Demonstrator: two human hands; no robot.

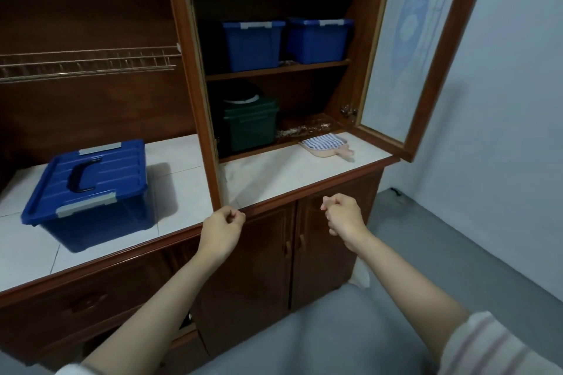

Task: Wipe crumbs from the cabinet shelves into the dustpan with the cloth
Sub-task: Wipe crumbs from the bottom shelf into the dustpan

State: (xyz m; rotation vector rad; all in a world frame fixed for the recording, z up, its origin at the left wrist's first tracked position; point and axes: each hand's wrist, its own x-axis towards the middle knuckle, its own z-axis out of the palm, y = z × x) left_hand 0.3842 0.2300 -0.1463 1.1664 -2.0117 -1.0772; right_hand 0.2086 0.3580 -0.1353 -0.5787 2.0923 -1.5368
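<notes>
Cabinet (pixel 195 70) was recorded open. Left hand (pixel 224 230) and right hand (pixel 341 215) were held before the counter (pixel 274 179) edge, fingers curled, nothing gripped. Dustpan (pixel 330 153) was noted on the counter just beside the lowest shelf (pixel 324 119), cloth (pixel 323 141) laid in it. Crumbs (pixel 300 130) were scattered on that shelf.

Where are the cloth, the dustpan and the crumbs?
cloth (pixel 321 142), head view, middle of its striped fabric.
dustpan (pixel 345 153), head view, on its handle.
crumbs (pixel 300 130), head view, middle of the scatter.
</notes>
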